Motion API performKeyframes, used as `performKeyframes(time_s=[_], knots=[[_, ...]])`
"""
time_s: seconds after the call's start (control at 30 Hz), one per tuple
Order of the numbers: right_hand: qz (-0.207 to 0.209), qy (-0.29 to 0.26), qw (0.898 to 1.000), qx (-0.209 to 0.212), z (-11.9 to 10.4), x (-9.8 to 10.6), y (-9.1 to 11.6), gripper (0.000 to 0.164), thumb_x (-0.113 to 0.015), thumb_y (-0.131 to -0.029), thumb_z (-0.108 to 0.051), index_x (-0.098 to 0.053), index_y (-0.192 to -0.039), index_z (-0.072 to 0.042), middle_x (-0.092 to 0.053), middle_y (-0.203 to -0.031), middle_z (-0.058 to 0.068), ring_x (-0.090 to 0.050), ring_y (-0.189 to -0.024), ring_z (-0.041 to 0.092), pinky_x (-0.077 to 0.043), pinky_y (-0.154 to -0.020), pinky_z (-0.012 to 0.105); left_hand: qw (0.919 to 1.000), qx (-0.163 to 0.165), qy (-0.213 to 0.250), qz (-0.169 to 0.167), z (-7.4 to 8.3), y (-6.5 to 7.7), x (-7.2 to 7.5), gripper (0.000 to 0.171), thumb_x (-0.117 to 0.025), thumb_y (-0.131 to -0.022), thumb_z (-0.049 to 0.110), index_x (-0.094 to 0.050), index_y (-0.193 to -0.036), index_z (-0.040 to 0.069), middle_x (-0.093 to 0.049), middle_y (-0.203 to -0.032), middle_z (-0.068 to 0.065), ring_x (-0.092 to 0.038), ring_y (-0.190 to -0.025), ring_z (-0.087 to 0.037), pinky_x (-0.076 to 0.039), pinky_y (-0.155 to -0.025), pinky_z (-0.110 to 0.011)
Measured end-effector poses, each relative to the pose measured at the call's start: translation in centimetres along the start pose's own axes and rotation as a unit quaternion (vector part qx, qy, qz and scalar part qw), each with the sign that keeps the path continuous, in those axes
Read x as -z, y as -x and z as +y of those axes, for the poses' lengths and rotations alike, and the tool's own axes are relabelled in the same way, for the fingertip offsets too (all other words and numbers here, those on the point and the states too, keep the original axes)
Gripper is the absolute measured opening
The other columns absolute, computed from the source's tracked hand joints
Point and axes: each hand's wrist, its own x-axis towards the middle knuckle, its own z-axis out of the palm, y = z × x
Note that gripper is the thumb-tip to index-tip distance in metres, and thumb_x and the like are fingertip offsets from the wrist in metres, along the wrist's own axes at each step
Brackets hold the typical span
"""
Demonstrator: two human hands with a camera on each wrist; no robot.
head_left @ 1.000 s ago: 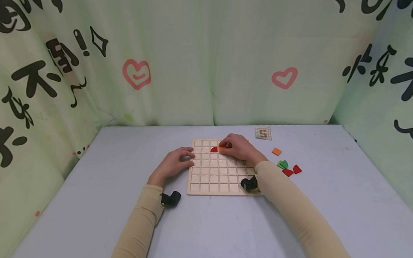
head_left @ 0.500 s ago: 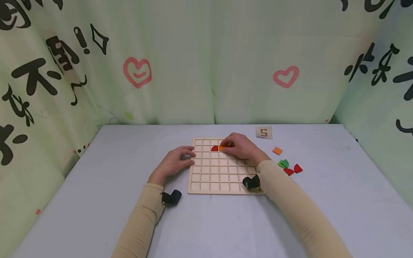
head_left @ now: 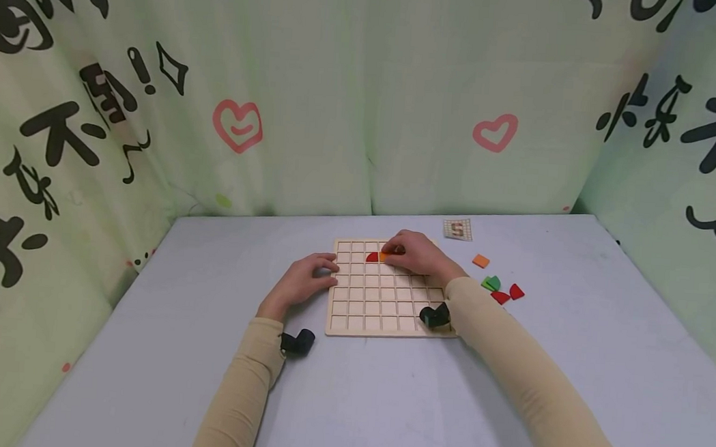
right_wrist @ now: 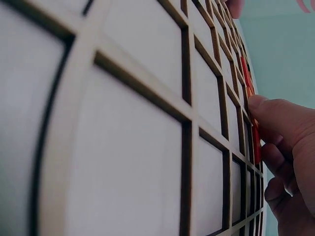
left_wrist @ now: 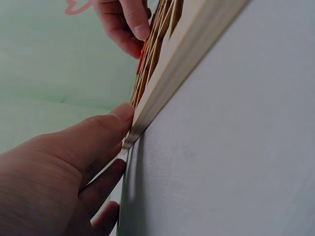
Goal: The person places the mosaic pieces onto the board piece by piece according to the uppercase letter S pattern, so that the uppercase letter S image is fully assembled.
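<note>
Little shift over last second — orange tile seems slightly closer to red quarter-round piece near far edge of wooden grid board, right hand staying over it; suggests fine seating, placement likely unfinished. Second red piece on board just beside orange tile, by same fingers. Right fingers curled, thumb touching orange tile — pinch or press, cannot tell, fingertips partly hidden. Left hand relaxed, clasping nothing, thumb and forefinger resting against board's left edge.
</note>
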Motion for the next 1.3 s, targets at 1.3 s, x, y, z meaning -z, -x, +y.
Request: performKeyframes(time_s=[1.3], knots=[[0.075,-0.05,0.967,-0.237,6.3,6.3,9.5,0.049,-0.055,-0.103,-0.033,-0.053,-0.143,-0.005,-0.052,-0.142,0.024,-0.048,-0.126,0.039,-0.048,-0.105,0.054,1.0,0.005,0.006,0.0,-0.1,-0.1,-0.1,0.028,-0.07,-0.094,0.018,-0.07,-0.118,0.004,-0.052,-0.151,-0.011,-0.04,-0.146,-0.031,-0.032,-0.122,-0.047]])
